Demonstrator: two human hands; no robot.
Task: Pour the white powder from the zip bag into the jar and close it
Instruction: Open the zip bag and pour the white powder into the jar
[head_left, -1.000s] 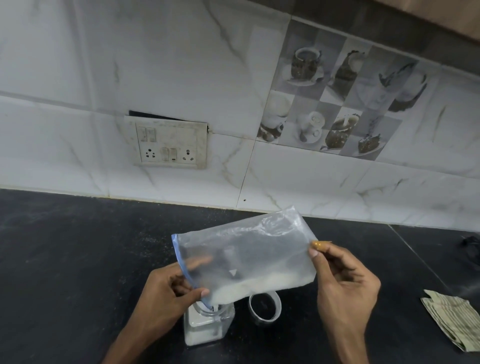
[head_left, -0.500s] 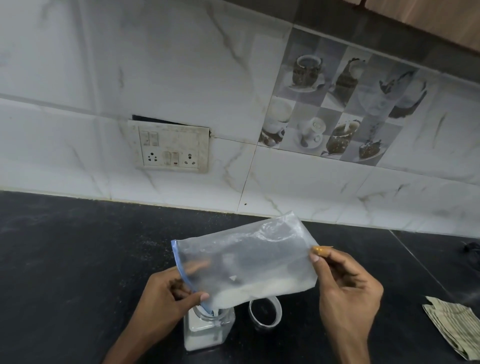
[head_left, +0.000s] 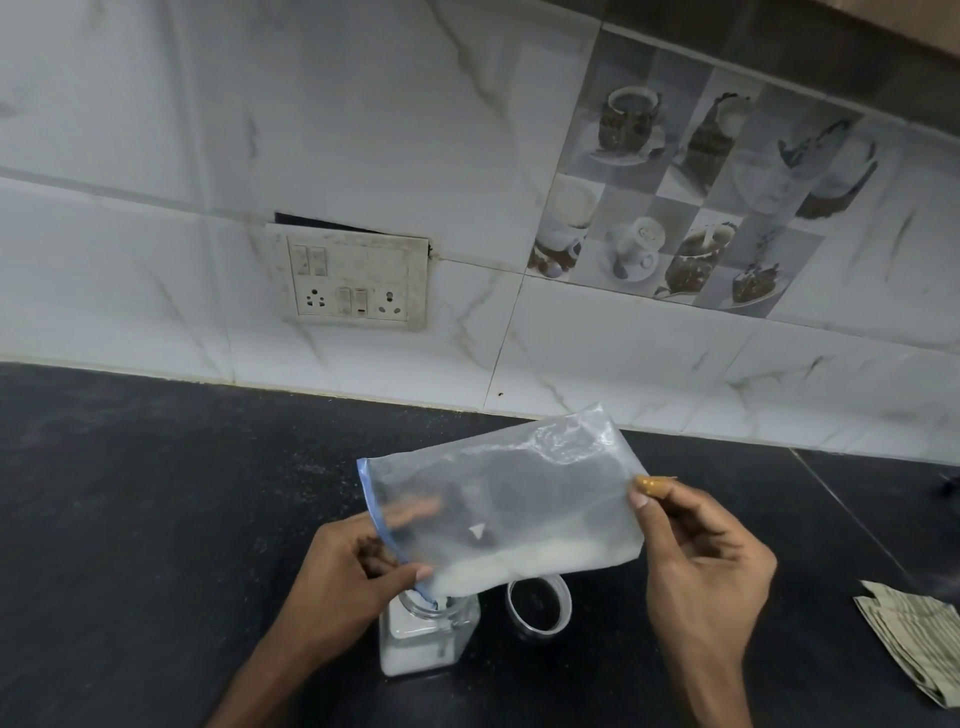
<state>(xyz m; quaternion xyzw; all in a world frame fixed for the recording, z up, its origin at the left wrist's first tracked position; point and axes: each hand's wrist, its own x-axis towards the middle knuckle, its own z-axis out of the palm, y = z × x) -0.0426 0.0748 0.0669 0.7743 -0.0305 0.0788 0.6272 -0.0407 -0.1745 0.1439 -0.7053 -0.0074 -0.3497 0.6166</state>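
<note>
A clear zip bag (head_left: 519, 499) with a blue zip edge hangs tilted over a square glass jar (head_left: 426, 642) on the black counter. White powder (head_left: 524, 564) lies along the bag's lower edge and runs toward the low left corner, which dips into the jar's mouth. The jar holds white powder in its lower part. My left hand (head_left: 348, 577) pinches the bag at the zip end, just above the jar. My right hand (head_left: 696, 561) holds the bag's far right edge, raised higher. The jar's lid (head_left: 538, 605) lies open side up on the counter, right of the jar.
A folded striped cloth (head_left: 914, 642) lies at the right edge of the black counter (head_left: 156, 519). A tiled wall with a switch and socket plate (head_left: 356, 280) stands behind. A dark object (head_left: 951, 486) shows at the far right.
The bag's powder has slid further toward the low left corner at the jar's mouth. Both hands keep their hold; the view has shifted slightly.
</note>
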